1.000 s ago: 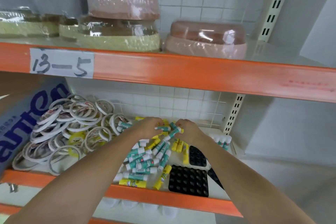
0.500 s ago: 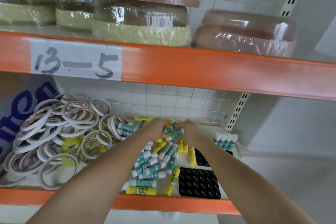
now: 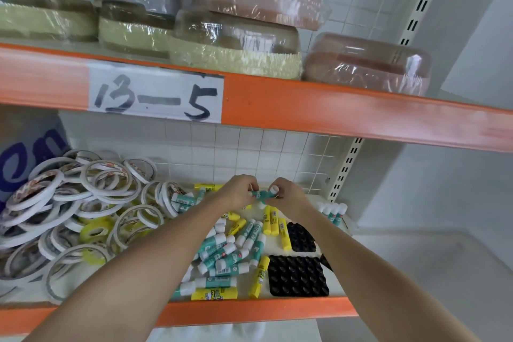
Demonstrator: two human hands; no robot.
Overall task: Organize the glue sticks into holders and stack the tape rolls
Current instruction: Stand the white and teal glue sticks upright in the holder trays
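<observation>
Both my hands meet over the back of a pile of loose teal and yellow glue sticks [image 3: 227, 255] on the lower shelf. My left hand [image 3: 238, 191] and my right hand [image 3: 286, 194] together grip teal glue sticks [image 3: 262, 194] with white caps, lifted a little above the pile. Two black holders with round holes lie at the right: one near the front [image 3: 298, 276], one behind it [image 3: 301, 237]. Several teal glue sticks [image 3: 333, 212] stand upright at the far right. White and yellow tape rolls [image 3: 83, 211] lie heaped at the left.
An orange shelf beam [image 3: 305, 108] with a label "13-5" runs overhead. Wrapped round packs [image 3: 238, 47] sit on the upper shelf. A blue-lettered box [image 3: 25, 161] stands at the far left. A wire grid [image 3: 313, 164] backs the shelf; an orange front edge [image 3: 249, 311] bounds it.
The view has moved closer and tilted up. My hands have come together and lifted teal glue sticks off the back of the pile.
</observation>
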